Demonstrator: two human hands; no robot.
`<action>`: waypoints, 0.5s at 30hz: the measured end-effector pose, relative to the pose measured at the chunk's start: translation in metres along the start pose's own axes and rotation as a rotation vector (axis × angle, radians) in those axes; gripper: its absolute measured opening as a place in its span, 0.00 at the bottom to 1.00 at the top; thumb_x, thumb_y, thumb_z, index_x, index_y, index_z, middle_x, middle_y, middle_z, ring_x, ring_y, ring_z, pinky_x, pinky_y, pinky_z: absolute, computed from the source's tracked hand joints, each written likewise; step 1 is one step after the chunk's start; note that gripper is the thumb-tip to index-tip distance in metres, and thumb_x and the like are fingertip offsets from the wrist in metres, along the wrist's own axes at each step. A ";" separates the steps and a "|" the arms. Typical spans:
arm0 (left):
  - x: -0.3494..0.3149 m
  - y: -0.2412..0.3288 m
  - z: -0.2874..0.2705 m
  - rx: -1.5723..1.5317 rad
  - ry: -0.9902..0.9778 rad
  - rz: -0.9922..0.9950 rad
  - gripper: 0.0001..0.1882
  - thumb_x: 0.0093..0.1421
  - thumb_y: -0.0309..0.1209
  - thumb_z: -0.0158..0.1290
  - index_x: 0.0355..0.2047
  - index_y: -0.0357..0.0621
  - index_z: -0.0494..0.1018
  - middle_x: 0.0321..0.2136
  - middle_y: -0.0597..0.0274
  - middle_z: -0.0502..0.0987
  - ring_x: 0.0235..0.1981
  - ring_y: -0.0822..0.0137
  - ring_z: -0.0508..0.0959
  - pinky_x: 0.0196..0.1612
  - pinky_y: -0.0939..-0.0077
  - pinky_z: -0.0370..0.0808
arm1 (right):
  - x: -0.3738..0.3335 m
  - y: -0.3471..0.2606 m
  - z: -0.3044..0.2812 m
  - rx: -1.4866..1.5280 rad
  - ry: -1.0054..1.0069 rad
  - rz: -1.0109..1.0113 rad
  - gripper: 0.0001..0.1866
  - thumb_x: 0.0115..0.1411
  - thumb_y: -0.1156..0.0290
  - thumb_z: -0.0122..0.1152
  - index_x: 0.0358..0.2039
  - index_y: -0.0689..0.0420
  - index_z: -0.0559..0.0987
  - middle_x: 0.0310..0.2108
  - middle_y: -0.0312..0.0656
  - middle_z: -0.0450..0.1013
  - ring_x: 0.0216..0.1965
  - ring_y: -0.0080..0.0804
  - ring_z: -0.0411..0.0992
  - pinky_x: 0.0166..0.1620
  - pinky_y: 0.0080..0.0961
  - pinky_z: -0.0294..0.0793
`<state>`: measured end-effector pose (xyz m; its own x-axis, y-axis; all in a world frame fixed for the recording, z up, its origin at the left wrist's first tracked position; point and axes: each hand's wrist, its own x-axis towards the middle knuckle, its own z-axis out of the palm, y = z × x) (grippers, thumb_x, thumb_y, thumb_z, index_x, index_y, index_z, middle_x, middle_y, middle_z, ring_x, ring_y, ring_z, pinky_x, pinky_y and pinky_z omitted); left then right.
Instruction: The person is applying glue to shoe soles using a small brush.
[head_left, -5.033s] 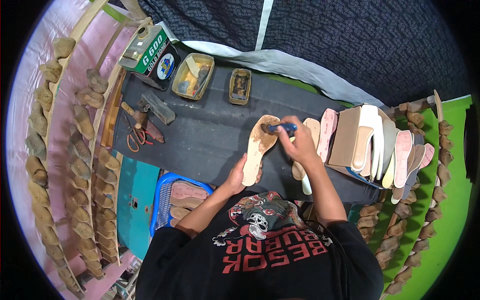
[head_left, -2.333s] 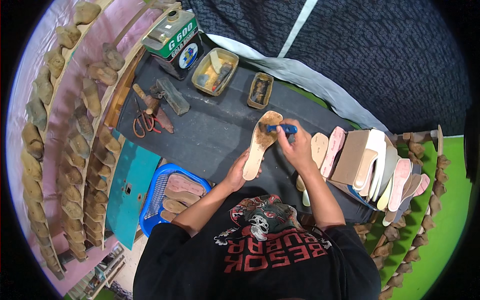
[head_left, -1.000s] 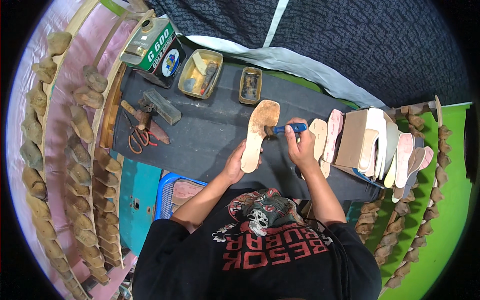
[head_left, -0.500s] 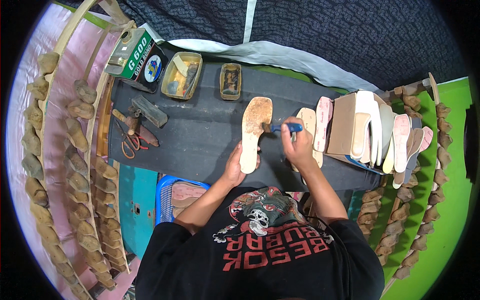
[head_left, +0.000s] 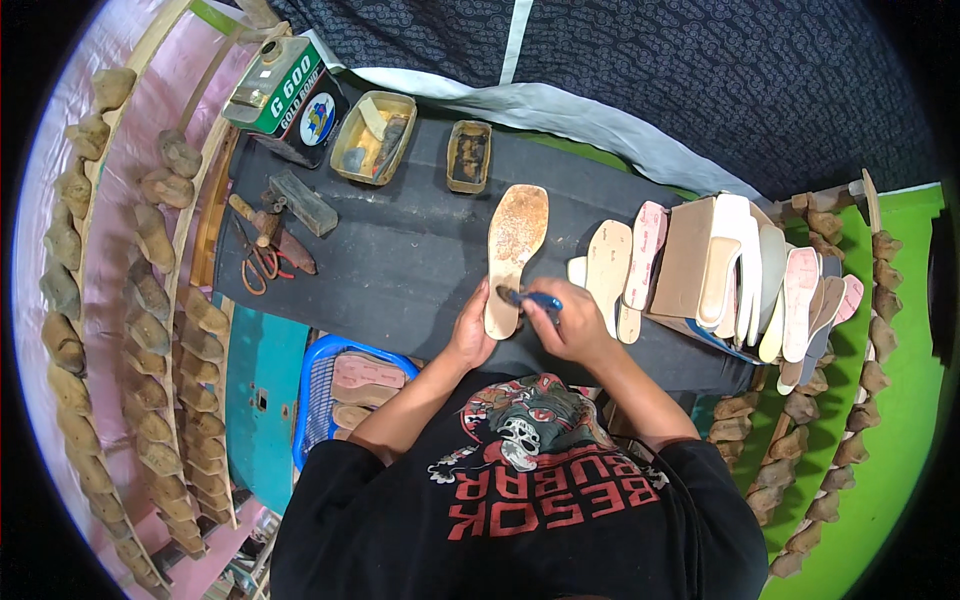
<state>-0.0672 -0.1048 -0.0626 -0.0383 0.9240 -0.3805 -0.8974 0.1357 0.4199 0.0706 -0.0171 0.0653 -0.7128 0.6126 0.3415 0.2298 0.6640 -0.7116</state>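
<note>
A pale, shoe-shaped insole (head_left: 518, 232) stands out over the dark table, brown and glossy on its wide far part. My left hand (head_left: 474, 328) is closed round its heel end from the left side. In my right hand (head_left: 572, 322) is a blue-handled brush (head_left: 543, 299), its bristles touching the insole near the heel. Fingers of the left hand behind the insole are hidden. Just right of my right hand lie several more pale insoles (head_left: 608, 262) and a pink one (head_left: 646, 250).
A cardboard box (head_left: 684, 252) of insoles stands at the right. At the back are a metal can (head_left: 288, 105), a larger tray (head_left: 350, 178) and a small tray (head_left: 452, 178). A hammer (head_left: 266, 228) and scissors (head_left: 256, 270) lie left. A blue basket (head_left: 318, 385) sits below the table edge.
My right hand and the brush have come nearer and left, from the insole's wide part down toward its heel. More of the insole's middle looks brown. The view has shifted slightly.
</note>
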 end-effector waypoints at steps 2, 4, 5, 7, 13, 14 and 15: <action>0.000 0.000 -0.003 -0.028 0.075 0.021 0.26 0.73 0.50 0.39 0.62 0.46 0.64 0.48 0.59 0.77 0.43 0.66 0.79 0.43 0.65 0.79 | -0.001 -0.001 0.002 0.032 0.010 -0.018 0.09 0.59 0.75 0.64 0.39 0.64 0.76 0.33 0.51 0.77 0.32 0.48 0.78 0.38 0.38 0.77; -0.002 0.005 -0.011 -0.032 -0.092 -0.050 0.26 0.73 0.50 0.39 0.63 0.48 0.64 0.49 0.60 0.77 0.44 0.66 0.79 0.44 0.63 0.79 | 0.002 0.006 -0.003 -0.005 0.067 -0.013 0.09 0.60 0.76 0.63 0.39 0.64 0.76 0.33 0.51 0.77 0.32 0.48 0.78 0.37 0.37 0.77; -0.004 0.005 -0.013 -0.033 -0.091 -0.048 0.26 0.73 0.50 0.39 0.63 0.48 0.64 0.49 0.60 0.77 0.44 0.66 0.79 0.44 0.63 0.79 | 0.004 0.007 -0.006 -0.052 0.124 0.003 0.08 0.60 0.76 0.63 0.39 0.65 0.76 0.33 0.52 0.77 0.32 0.49 0.78 0.37 0.36 0.77; -0.005 0.011 -0.007 -0.030 -0.094 -0.077 0.26 0.72 0.49 0.39 0.63 0.49 0.64 0.49 0.61 0.77 0.44 0.65 0.79 0.45 0.62 0.79 | 0.006 0.013 -0.009 -0.055 0.177 0.049 0.09 0.60 0.77 0.63 0.39 0.66 0.76 0.33 0.52 0.77 0.32 0.50 0.78 0.37 0.36 0.77; 0.003 0.008 -0.008 -0.026 -0.046 -0.006 0.25 0.72 0.47 0.38 0.63 0.50 0.65 0.49 0.62 0.77 0.46 0.65 0.78 0.45 0.62 0.79 | 0.000 -0.003 -0.008 -0.027 -0.034 -0.129 0.11 0.56 0.76 0.66 0.38 0.64 0.76 0.31 0.50 0.77 0.31 0.48 0.77 0.37 0.38 0.77; 0.006 0.008 -0.010 -0.025 -0.050 -0.010 0.25 0.72 0.47 0.38 0.63 0.50 0.65 0.49 0.62 0.77 0.46 0.65 0.78 0.45 0.62 0.79 | -0.002 -0.008 -0.009 0.004 -0.112 -0.117 0.11 0.56 0.75 0.66 0.37 0.64 0.76 0.30 0.50 0.77 0.30 0.48 0.77 0.37 0.39 0.77; 0.008 0.009 -0.008 -0.013 -0.032 -0.010 0.25 0.72 0.47 0.38 0.63 0.49 0.65 0.49 0.62 0.77 0.47 0.65 0.78 0.45 0.62 0.79 | -0.003 -0.009 -0.008 0.008 -0.098 -0.132 0.10 0.56 0.76 0.66 0.37 0.64 0.76 0.30 0.50 0.76 0.30 0.48 0.76 0.36 0.37 0.76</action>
<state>-0.0789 -0.0986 -0.0683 -0.0155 0.9335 -0.3583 -0.9032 0.1407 0.4055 0.0758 -0.0217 0.0759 -0.7980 0.4752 0.3708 0.1252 0.7324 -0.6692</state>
